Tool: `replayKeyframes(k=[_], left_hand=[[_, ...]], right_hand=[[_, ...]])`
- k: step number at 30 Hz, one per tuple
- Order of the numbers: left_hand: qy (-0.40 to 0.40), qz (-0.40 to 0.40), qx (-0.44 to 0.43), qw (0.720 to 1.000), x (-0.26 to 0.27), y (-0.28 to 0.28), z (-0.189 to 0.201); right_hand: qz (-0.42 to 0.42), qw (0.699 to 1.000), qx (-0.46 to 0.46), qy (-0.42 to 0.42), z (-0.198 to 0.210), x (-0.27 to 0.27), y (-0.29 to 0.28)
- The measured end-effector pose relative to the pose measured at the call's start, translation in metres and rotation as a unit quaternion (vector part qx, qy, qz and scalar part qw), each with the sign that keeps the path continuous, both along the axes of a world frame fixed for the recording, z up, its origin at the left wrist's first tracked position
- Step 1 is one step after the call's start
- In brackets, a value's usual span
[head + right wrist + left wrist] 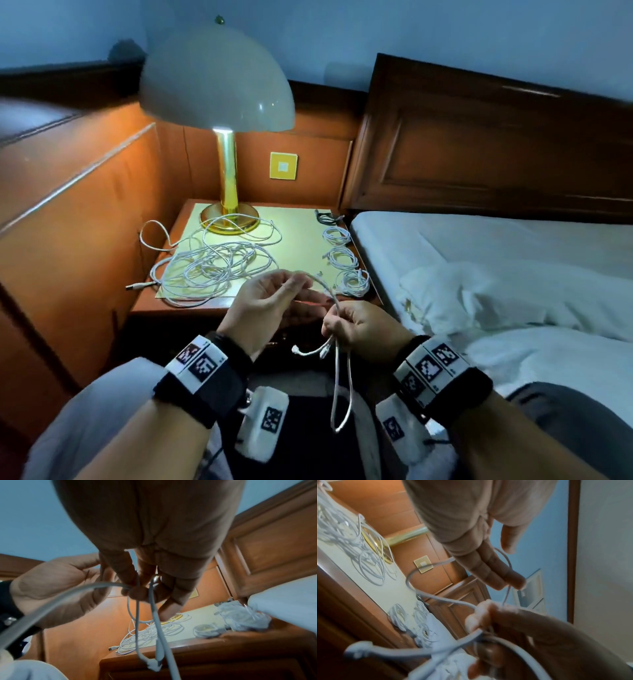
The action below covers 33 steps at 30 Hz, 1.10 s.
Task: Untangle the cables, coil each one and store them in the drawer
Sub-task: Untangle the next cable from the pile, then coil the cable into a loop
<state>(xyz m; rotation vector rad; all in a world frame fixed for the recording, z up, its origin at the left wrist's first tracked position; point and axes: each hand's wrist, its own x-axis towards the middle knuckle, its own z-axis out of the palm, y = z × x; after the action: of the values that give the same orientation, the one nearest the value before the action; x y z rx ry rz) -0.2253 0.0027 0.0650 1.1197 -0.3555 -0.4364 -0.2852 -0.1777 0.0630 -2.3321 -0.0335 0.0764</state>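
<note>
A white cable runs between my hands in front of the nightstand. My right hand grips it in curled fingers; both plug ends and a long loop hang below that fist. The cable arcs up to my left hand, whose fingers lie straight with the cable looped round them and the thumb held apart. A tangle of white cables lies on the nightstand top. Three coiled cables sit along its right edge. The drawer front is dark and mostly hidden.
A brass lamp with a white dome shade stands lit at the back of the nightstand. A dark cable lies at the back right corner. The bed with white sheets adjoins the nightstand on the right; a wooden wall panel runs along the left.
</note>
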Motion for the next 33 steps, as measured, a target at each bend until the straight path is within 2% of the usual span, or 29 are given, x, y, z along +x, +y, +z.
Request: replayKeyframes(k=[2, 4, 6, 8, 11, 14, 15, 18, 20, 23, 26, 30, 33], left_hand=[[-0.070, 0.087, 0.097, 0.989, 0.013, -0.002, -0.012], [-0.169, 0.143, 0.209, 0.953, 0.027, -0.005, -0.024], [-0.243, 0.127, 0.262, 0.925, 0.034, -0.014, -0.029], [-0.281, 0.059, 0.259, 0.922, 0.037, -0.027, -0.031], [-0.285, -0.018, 0.273, 0.919, 0.039, -0.044, -0.035], [-0.294, -0.015, 0.325, 0.899, 0.049, -0.055, -0.038], [-0.299, 0.003, 0.324, 0.898, 0.053, -0.059, -0.038], [-0.292, 0.050, 0.322, 0.899, 0.065, -0.066, -0.031], [-0.265, 0.046, 0.301, 0.915, 0.068, -0.069, -0.029], [-0.180, 0.013, 0.233, 0.956, 0.071, -0.069, -0.031], [-0.178, 0.015, 0.234, 0.956, 0.068, -0.066, -0.036], [-0.163, 0.035, 0.235, 0.958, 0.069, -0.058, -0.042], [-0.182, 0.053, 0.234, 0.954, 0.072, -0.053, -0.040]], right_hand=[[-0.053, 0.995, 0.079, -0.003, -0.017, -0.008, -0.011], [-0.068, 0.993, 0.097, -0.006, -0.034, -0.012, -0.021], [-0.039, 0.994, 0.098, -0.001, -0.043, -0.010, -0.028], [-0.019, 0.993, 0.113, 0.001, -0.042, -0.003, -0.033], [-0.032, 0.983, 0.179, 0.021, -0.042, 0.013, -0.044], [-0.054, 0.966, 0.247, 0.057, -0.043, 0.028, -0.052], [-0.060, 0.971, 0.221, 0.070, -0.042, 0.034, -0.056], [-0.036, 0.993, 0.049, 0.105, -0.045, 0.044, -0.072], [-0.031, 0.994, 0.036, 0.100, -0.045, 0.045, -0.078], [-0.076, 0.984, 0.137, 0.083, -0.041, 0.047, -0.077], [-0.092, 0.948, 0.278, 0.122, -0.033, 0.047, -0.070], [-0.056, 0.913, 0.378, 0.145, -0.028, 0.039, -0.063], [-0.107, 0.863, 0.473, 0.144, -0.020, 0.039, -0.061]])
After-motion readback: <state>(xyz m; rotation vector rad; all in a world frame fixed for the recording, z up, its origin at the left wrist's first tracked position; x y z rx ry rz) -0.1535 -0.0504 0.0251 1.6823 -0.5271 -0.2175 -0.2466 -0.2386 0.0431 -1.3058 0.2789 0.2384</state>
